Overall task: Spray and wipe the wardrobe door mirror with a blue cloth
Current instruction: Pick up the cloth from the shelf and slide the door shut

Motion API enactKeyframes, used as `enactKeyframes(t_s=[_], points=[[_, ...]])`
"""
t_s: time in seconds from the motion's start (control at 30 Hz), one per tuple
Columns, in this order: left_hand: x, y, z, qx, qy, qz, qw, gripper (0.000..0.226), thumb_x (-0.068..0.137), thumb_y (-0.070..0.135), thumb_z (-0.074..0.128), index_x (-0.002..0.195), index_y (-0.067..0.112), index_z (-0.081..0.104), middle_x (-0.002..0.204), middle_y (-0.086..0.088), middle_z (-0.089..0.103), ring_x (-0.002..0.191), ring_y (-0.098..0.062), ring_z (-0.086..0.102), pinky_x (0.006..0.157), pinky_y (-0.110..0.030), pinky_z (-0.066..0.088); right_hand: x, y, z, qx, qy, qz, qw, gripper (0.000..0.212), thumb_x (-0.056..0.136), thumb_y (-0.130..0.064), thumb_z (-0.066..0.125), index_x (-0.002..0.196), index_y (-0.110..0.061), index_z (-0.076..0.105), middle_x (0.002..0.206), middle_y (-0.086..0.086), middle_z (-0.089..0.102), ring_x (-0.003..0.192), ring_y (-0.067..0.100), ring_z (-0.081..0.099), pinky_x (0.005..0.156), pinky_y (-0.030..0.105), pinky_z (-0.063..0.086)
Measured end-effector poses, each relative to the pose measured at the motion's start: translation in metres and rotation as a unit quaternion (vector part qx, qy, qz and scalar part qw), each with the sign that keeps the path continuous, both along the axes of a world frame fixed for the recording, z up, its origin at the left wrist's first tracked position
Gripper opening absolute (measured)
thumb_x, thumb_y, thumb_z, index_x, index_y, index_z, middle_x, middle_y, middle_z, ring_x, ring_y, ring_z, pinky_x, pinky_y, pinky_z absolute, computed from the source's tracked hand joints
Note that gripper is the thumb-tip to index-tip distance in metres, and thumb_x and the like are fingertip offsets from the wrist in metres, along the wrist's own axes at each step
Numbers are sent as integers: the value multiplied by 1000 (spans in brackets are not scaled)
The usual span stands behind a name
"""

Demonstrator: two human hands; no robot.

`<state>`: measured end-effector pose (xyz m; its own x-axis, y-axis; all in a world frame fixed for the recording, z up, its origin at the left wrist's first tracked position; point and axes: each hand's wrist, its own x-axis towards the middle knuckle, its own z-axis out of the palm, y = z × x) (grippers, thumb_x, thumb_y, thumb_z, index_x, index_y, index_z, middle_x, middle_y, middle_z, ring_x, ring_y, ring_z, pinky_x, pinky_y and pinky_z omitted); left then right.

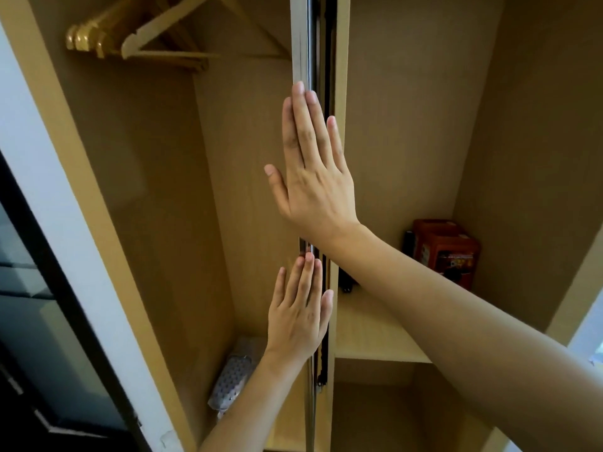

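The wardrobe door [305,40] stands edge-on in the middle of the view, a thin metal-framed strip running top to bottom; its mirror face does not show from here. My right hand [313,168] presses flat against the door's edge high up, fingers straight and pointing up. My left hand [300,308] lies flat against the same edge lower down, fingers straight. Neither hand holds anything. No blue cloth or spray bottle is in view.
The open wardrobe shows wooden hangers [130,34] at top left, a perforated grey object [233,380] on the floor of the left bay, and a red box [447,249] on the right shelf [375,334]. A dark glass panel [39,321] stands at far left.
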<state>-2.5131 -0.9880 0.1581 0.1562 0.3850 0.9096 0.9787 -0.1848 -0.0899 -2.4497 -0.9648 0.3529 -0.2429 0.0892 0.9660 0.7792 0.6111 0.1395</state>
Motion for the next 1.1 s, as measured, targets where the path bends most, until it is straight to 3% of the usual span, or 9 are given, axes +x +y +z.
enactKeyframes(t_s=[0.57,1.1], points=[[-10,81,2,10,17,17,1000,67,102,37,32,153,7,1,161,-8,-7,149,-20,2,121,-40,6,-5,77,2,-11,-27,-8,1000,72,97,-31,49,151,4,16,160,21,17,149,30,12,123,38,9],[-13,116,2,1,24,21,999,66,103,39,32,153,8,1,161,-8,-8,149,-21,1,121,-41,7,-5,115,0,-14,-44,2,999,71,96,-33,49,150,4,20,159,21,20,148,31,16,122,39,10]])
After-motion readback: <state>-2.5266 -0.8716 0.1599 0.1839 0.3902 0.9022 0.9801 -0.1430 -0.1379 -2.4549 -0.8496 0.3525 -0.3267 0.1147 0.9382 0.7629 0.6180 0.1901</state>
